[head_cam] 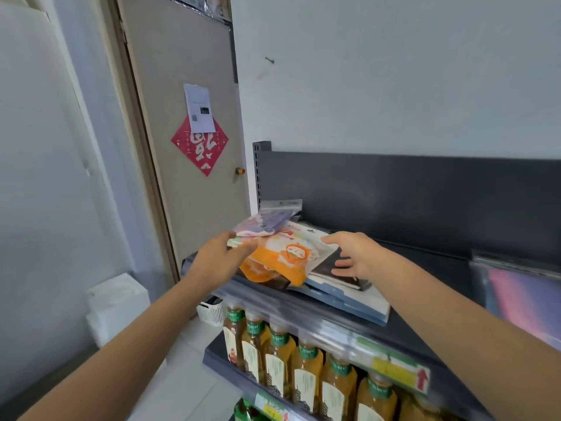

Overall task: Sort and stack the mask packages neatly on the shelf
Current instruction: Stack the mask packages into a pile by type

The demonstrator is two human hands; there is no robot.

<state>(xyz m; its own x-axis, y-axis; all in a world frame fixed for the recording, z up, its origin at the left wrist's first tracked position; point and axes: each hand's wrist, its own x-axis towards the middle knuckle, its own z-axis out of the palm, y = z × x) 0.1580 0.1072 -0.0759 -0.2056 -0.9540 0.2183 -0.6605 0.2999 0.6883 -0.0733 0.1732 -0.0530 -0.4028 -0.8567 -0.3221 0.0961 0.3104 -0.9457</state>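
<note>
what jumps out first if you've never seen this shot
Two bare arms reach in from below toward a messy pile of mask packs at the left end of the top shelf; the bright orange pack in the middle stands out most. The left hand is at the pile's left edge, the right hand spread over a dark pack. Behind, a red diamond sign hangs on the door, and bottles line the shelf below.

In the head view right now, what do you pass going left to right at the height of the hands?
White box → left hand → orange package → right hand → purple package at the right edge. The packages under the orange one overlap too much to place.
</note>
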